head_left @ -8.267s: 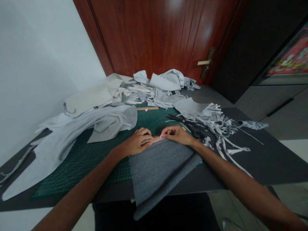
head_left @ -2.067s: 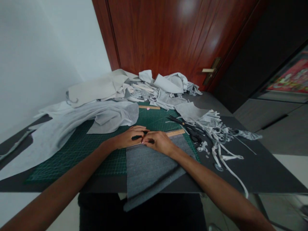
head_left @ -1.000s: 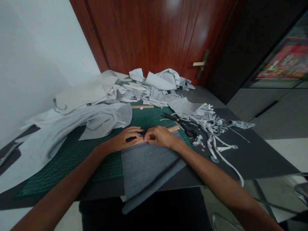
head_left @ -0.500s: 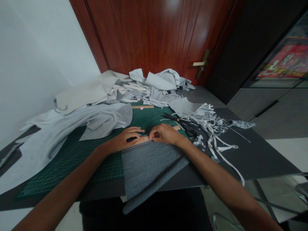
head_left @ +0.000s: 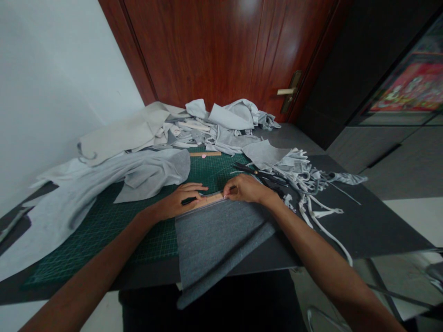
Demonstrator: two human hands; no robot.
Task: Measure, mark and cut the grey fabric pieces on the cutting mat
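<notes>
A wooden ruler point(head_left: 215, 198) lies along the far edge of a dark grey fabric piece point(head_left: 221, 235). My left hand point(head_left: 180, 199) presses on the ruler's left part, its fingers stretched forward and apart from the thumb. A dark patch shows between thumb and fingers, too unclear to name. At the ruler's right part, my right hand point(head_left: 247, 188) is closed in a pinch. Whatever it pinches is too small to name; a pale speck shows at the fingertips. Under the ruler and fabric is a green cutting mat point(head_left: 138, 230). Black scissors point(head_left: 263, 174) lie just beyond my right hand.
Light grey cloth point(head_left: 104, 180) spreads over the mat's left side. Heaped fabric scraps point(head_left: 207, 131) line the back by the door point(head_left: 214, 50). Another wooden strip point(head_left: 211, 154) lies at the mat's far edge. White cords point(head_left: 321, 221) trail across the table's right side.
My right hand has slid a little to the right along the ruler, still pinched, and more of the ruler shows between the hands. My left hand has stayed in place.
</notes>
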